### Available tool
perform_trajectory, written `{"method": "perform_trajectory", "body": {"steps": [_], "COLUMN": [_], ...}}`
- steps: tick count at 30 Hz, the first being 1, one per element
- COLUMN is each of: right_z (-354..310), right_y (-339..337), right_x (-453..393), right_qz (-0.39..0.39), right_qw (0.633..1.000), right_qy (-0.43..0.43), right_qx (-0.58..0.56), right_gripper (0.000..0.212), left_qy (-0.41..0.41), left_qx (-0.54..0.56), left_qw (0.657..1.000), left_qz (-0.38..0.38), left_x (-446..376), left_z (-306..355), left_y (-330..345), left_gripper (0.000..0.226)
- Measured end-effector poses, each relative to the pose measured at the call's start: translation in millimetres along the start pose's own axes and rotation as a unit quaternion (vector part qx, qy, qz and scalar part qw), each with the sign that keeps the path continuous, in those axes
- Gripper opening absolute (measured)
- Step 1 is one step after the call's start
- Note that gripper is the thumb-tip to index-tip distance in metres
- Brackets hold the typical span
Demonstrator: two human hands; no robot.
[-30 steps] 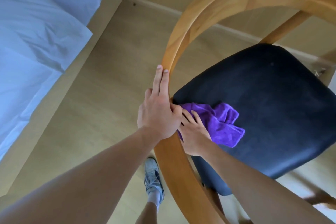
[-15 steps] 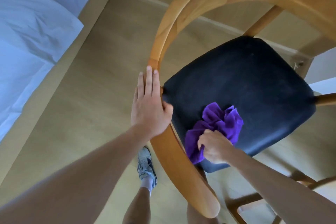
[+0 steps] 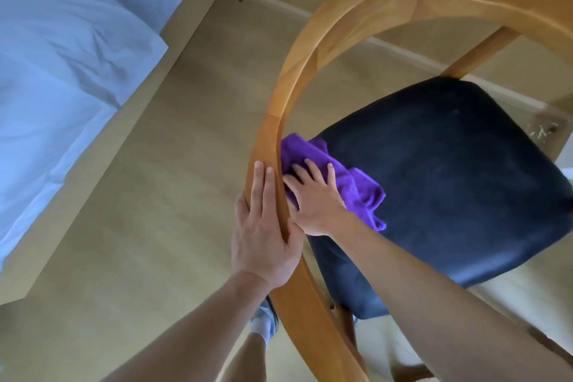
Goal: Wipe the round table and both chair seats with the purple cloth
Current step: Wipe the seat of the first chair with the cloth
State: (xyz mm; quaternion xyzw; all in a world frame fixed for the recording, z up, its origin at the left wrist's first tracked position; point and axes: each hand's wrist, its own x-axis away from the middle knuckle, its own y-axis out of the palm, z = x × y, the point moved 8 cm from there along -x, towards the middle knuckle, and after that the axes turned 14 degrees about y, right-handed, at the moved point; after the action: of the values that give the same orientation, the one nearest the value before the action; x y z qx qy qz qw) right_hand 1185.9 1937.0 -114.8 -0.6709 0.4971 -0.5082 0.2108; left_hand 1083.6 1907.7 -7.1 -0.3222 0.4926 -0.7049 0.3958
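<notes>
Your right hand (image 3: 316, 195) has swung the purple cloth (image 3: 341, 183) back across the chair seat (image 3: 449, 180): half a second ago it was bunched near the front edge of the dark cushion, and now it lies at the seat's left rear corner, pressed right against the inside of the curved wooden armrest (image 3: 273, 139). The fingers lie spread and fairly straight on top of the cloth, pushing it flat onto the upholstery, not clutching it. Your left hand (image 3: 263, 226) has stayed on the armrest throughout, fingers extended along the top of the rail and thumb hooked against its inner face, steadying the chair. Judging from that sweep, you are mid-pass on this seat, working the near and left side; the far right portion of the cushion looks as though it may yet need coverage. The round table is out of view. No brand, label or legible writing shows on the cloth, the chair, the bed (image 3: 62, 56) or the shoe (image 3: 263, 316) below.
</notes>
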Motion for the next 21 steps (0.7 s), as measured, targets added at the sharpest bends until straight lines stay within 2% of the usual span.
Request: {"method": "perform_trajectory", "body": {"steps": [2, 4, 7, 10, 16, 19, 21], "right_z": [-0.7, 1.0, -4.6, -9.3, 12.7, 42.6, 63.9], "right_y": [33.3, 49.7, 51.8, 50.4, 84.3, 91.8, 87.0], "right_x": [-10.7, -16.0, -23.2, -18.4, 63.3, 107.8, 124.1], "right_qz": [-0.027, -0.019, 0.023, 0.046, -0.02, -0.071, -0.09], "right_qw": [0.997, 0.991, 0.984, 0.981, 0.981, 0.976, 0.976], "right_qy": [-0.012, -0.01, -0.013, -0.033, -0.078, -0.107, -0.094], "right_qx": [0.066, 0.129, 0.175, 0.186, 0.178, 0.177, 0.177], "right_gripper": [0.075, 0.079, 0.06, 0.05, 0.046, 0.035, 0.028], "left_qy": [0.007, 0.011, 0.005, 0.004, 0.004, 0.011, 0.01], "left_qx": [-0.002, -0.004, -0.012, -0.025, -0.022, -0.011, -0.003], "left_qw": [1.0, 1.0, 1.0, 1.0, 1.0, 1.0, 1.0], "left_qz": [0.012, 0.015, 0.005, -0.002, 0.009, 0.01, 0.012], "left_x": [0.5, -0.5, -0.9, -1.5, 0.7, 0.7, -0.1], "left_z": [-1.0, -0.4, 0.4, -1.1, 2.0, 2.5, 2.3], "left_y": [0.2, 0.1, 0.8, 1.2, -1.9, -2.0, -2.3], "left_gripper": [0.084, 0.087, 0.089, 0.089, 0.094, 0.096, 0.096]}}
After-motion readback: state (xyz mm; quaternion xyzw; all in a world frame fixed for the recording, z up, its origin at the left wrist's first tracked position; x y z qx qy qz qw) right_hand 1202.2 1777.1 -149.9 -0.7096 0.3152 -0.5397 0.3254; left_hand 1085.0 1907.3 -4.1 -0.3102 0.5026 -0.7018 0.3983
